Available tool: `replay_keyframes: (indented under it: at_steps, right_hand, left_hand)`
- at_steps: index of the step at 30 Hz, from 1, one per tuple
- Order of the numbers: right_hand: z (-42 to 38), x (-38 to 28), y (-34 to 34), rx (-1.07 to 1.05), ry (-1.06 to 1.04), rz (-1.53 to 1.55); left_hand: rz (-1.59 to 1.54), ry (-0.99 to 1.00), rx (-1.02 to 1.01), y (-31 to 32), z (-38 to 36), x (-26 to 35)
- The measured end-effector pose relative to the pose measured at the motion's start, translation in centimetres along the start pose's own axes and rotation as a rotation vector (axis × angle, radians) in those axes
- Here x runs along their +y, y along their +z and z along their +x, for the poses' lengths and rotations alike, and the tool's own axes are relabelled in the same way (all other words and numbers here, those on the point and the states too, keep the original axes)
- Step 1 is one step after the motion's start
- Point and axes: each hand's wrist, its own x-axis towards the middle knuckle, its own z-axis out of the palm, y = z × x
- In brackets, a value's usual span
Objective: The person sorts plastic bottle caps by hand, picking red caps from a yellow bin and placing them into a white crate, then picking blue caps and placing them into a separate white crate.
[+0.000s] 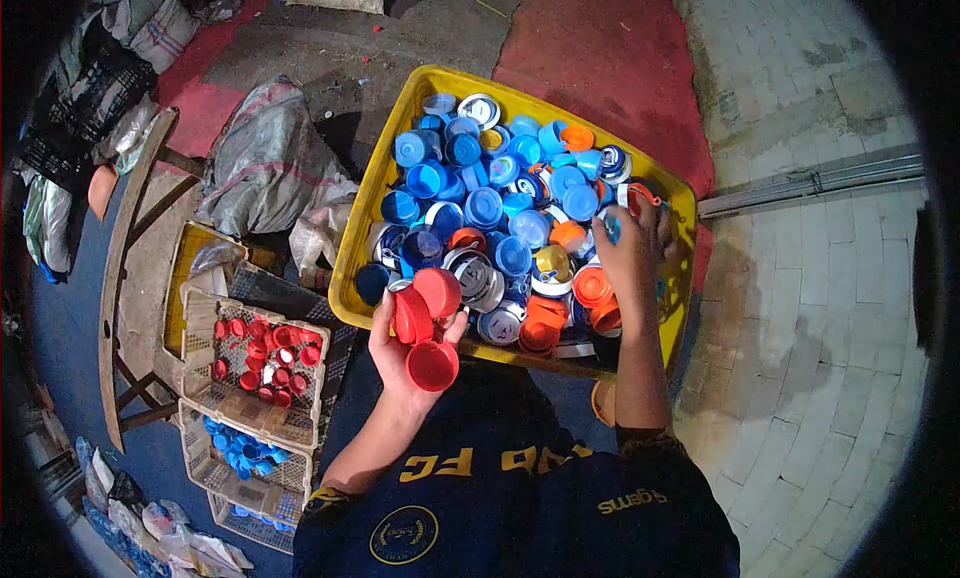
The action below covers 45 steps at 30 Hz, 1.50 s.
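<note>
Several red plastic caps point(432, 364) are gathered in my left hand point(402, 370), its fingers curled round them at the near edge of the yellow crate point(352, 263). The crate is heaped with blue caps point(483, 208), orange caps point(592, 287) and white-and-silver lids point(474, 278). My right hand point(632, 246) reaches down into the right side of the heap, fingers apart and bent among the caps. Close to its fingertips is an orange-red cap point(640, 194). Part of those fingers is hidden by the back of the hand.
At the left, a plastic basket point(322, 378) holds red caps point(262, 358); another basket point(200, 468) below it has blue caps point(245, 446). A wooden frame point(112, 278) and a stuffed grey sack point(265, 158) lie beyond. Tiled floor point(800, 328) stretches along the right.
</note>
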Motion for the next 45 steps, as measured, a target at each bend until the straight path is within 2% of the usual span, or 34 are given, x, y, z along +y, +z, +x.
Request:
replay_keyframes:
  at_steps: [3,6,9,10,13,18,22,33,38,41,43,45]
  right_hand:
    - [2.9,-1.3,1.9,0.012,-0.317,0.319]
    - [4.5,-3.4,3.5,-0.150,-0.595,0.332]
    - [5.6,-4.0,5.3,-0.459,-0.730,0.276]
    - [5.8,-3.9,5.7,-0.494,-0.792,0.336]
    - [6.7,-3.9,4.1,-0.751,-0.778,0.197]
    - [4.8,-0.6,0.6,-0.725,-0.813,0.127]
    - [3.0,1.7,-1.7,-0.685,-0.721,0.163]
    - [1.3,6.0,-1.1,-0.405,-0.715,0.169]
    - [2.8,4.4,-0.3,-0.155,-0.609,0.228]
    - [3.9,1.2,0.2,-0.188,-0.604,0.469]
    - [4.6,-1.5,2.1,-0.212,-0.718,0.617]
    - [4.5,-3.9,4.5,-0.299,-0.789,0.580]
  left_hand:
    - [-0.002,-0.001,0.034,0.1,0.0,0.0]
    - [0.010,0.017,0.078,-0.2,0.1,0.0]
    - [0.000,0.009,0.066,0.1,0.1,-0.1]
    - [-0.002,0.007,0.056,0.1,0.1,-0.1]
    - [-0.007,0.013,0.056,0.0,0.2,-0.3]
    - [0.000,0.019,0.058,0.8,0.4,-0.3]
    - [-0.007,0.019,0.072,0.6,0.3,-0.2]
    - [0.024,0.033,0.058,0.7,0.1,-0.2]
    - [0.033,0.025,0.063,0.7,0.2,-0.3]
    - [0.039,0.042,0.079,0.5,0.1,-0.3]
    - [0.043,0.063,0.087,0.7,0.2,-0.5]
    - [0.055,0.087,0.103,1.2,0.2,-0.7]
